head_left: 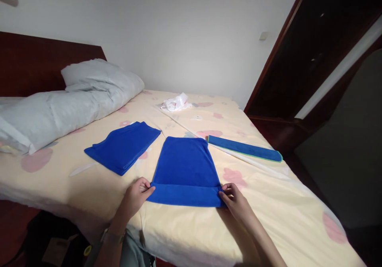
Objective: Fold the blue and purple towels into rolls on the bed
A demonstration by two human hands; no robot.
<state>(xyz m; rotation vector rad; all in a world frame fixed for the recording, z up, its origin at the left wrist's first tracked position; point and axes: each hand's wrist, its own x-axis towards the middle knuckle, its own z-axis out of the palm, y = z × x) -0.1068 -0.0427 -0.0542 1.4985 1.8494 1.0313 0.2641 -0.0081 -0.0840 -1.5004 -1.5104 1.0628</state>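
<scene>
A blue cloth (186, 161) lies flat on the bed, its near edge folded over into a wide band. My left hand (137, 195) pinches the left end of the band between thumb and fingers. At the right end, my right hand (234, 198) is closed on the cloth in the same way. Several more blue cloths (123, 145) lie stacked to the left. To the right rests a long, narrow folded blue cloth (244, 148) with a green edge.
The bed (185, 231) has a patterned cream sheet. A white plastic bag (177, 102) sits near its far side. A grey quilt (77, 104) is heaped at the left by the dark headboard (44, 60). Below the bed's near edge is a dark bag (44, 231).
</scene>
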